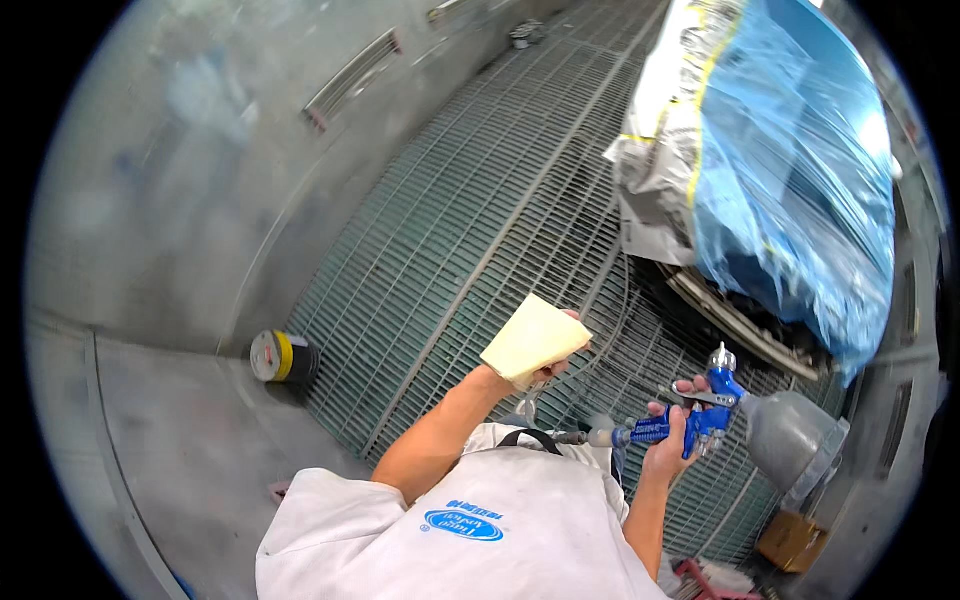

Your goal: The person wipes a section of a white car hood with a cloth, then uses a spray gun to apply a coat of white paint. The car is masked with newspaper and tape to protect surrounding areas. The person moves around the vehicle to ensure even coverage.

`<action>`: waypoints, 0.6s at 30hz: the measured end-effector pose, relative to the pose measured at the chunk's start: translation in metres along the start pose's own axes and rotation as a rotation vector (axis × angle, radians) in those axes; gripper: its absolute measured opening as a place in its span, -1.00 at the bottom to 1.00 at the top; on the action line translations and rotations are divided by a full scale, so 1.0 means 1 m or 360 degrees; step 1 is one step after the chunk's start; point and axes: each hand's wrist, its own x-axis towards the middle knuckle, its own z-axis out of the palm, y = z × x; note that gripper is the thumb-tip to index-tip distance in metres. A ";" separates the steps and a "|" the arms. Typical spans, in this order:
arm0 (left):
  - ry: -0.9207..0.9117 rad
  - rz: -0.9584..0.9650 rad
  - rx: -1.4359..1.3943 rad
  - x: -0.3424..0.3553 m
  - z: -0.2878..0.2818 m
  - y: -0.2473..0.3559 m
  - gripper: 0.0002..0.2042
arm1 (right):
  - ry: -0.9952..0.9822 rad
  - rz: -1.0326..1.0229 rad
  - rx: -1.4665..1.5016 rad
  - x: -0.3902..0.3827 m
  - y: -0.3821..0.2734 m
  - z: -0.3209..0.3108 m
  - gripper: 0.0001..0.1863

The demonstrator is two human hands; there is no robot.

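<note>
My left hand (548, 366) grips a pale yellow folded cloth (530, 335) in front of me, its fingers mostly hidden beneath it. My right hand (670, 440) is closed round a blue spray gun (715, 405) with a silver nozzle and a translucent grey cup (790, 440), which lies tilted to the right. A hose with silver fittings (600, 438) runs from the gun's handle toward my body.
A vehicle body (740, 325) masked with blue plastic (790, 190) and white paper (660, 150) stands at the upper right. A grated floor (430, 200) meets a grey wall (170, 170). A drum with a yellow band (285, 357) sits at left, a cardboard box (790, 540) lower right.
</note>
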 end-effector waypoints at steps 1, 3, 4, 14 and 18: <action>0.0031 0.0010 -0.0054 -0.009 -0.009 0.013 -0.57 | -0.0070 0.0045 -0.0028 0.008 0.006 0.019 -0.39; 0.0184 0.0026 -0.0054 -0.024 -0.032 0.042 -0.55 | -0.0237 0.0101 -0.0040 0.028 0.025 0.059 -0.41; 0.0199 0.0084 -0.0093 -0.031 -0.042 0.051 -0.55 | -0.0305 0.0152 -0.0058 0.038 0.035 0.074 -0.40; 0.0820 0.0301 0.2455 0.002 -0.072 0.138 -0.63 | -0.0742 0.0512 0.0061 0.203 0.150 0.247 -0.40; 0.0826 0.0221 0.2398 0.055 -0.040 0.191 -0.52 | -0.0870 0.0542 0.0139 0.292 0.170 0.323 -0.40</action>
